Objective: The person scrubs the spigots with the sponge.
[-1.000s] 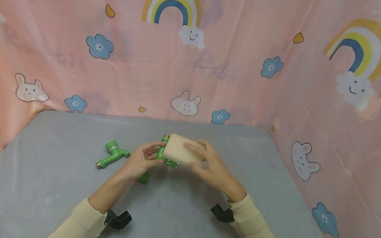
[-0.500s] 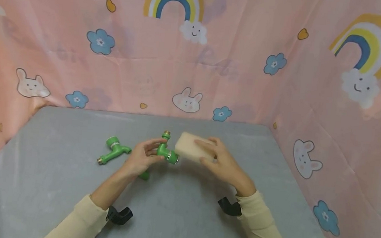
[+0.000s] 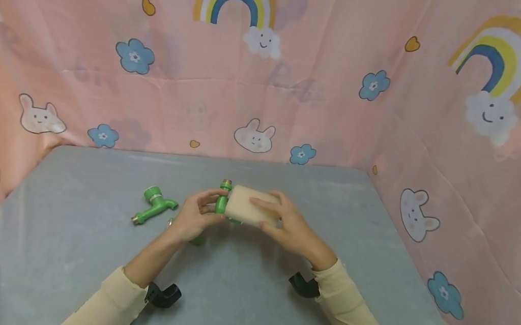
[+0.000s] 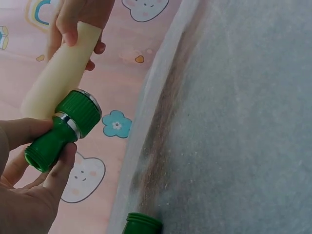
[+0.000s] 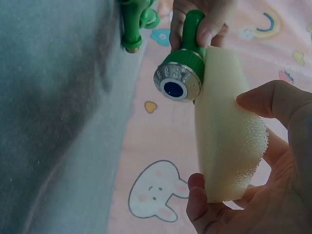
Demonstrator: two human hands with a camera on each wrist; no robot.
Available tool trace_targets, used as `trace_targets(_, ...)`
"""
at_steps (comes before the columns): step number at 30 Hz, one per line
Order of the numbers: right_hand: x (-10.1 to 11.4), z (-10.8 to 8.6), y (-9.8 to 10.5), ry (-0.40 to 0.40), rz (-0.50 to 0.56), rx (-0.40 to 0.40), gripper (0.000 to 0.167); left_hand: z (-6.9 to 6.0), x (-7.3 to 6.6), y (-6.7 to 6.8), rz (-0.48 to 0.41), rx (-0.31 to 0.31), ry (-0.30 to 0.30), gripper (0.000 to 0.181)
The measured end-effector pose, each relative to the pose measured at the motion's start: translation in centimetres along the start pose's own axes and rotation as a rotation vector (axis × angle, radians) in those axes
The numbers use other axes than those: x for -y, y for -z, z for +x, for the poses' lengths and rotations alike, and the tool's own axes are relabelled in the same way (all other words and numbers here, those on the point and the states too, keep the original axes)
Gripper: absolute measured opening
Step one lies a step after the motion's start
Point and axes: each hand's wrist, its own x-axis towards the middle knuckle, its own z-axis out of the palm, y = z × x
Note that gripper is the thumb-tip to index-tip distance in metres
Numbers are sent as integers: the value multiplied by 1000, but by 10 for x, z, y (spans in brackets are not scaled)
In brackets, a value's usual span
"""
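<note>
My left hand [image 3: 195,214] grips a green faucet [image 4: 78,114] with a brass threaded end, held above the table. In the right wrist view its knob shows a silver ring and a dark blue centre. My right hand [image 3: 291,226] holds a cream sponge [image 5: 224,131] between thumb and fingers. The sponge lies against the faucet's side and, in the head view, covers most of its knob. A second green faucet [image 3: 155,206] rests on the table left of my left hand. Another green piece [image 3: 197,239] lies partly hidden beneath that hand.
A grey cloth-covered table [image 3: 250,294] spreads under both hands. Pink printed curtains [image 3: 325,45] stand behind it and along the right side. Black curved mounts [image 3: 163,295] stick out from both wrists.
The sponge moved right, off the faucet, half a second ago, and is now back left against it. My left hand has stayed nearly still with the faucet.
</note>
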Motion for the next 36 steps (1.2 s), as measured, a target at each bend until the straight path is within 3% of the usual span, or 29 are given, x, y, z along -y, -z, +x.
trace_targets(7, -3, 1, 2, 0, 32, -52, 54, 2, -1, 4, -74, -39, 65, 58)
trace_targets(15, -2, 0, 0, 6, 70, -75, 55, 1, -3, 9, -298, -40, 153, 60)
trace_targets(19, -3, 2, 0, 33, 103, -85, 57, 3, -4, 13, -414, -34, 167, 62)
trace_targets(22, -4, 3, 3, 25, 108, -78, 57, 4, -4, 15, -447, -42, 168, 63)
trace_targets(24, -6, 2, 5, 5, 103, -76, 56, 4, -3, 15, -428, -61, 161, 63)
trace_targets(27, -8, 1, 9, -8, 115, -95, 55, 4, -1, 12, -309, -86, 103, 60)
trace_targets(32, -8, 2, 7, 0, 120, -87, 50, 2, -1, 4, -63, -73, -84, 55)
trace_targets(36, -5, 4, 0, -16, 127, -48, 46, 0, -3, -2, 20, -37, -204, 55)
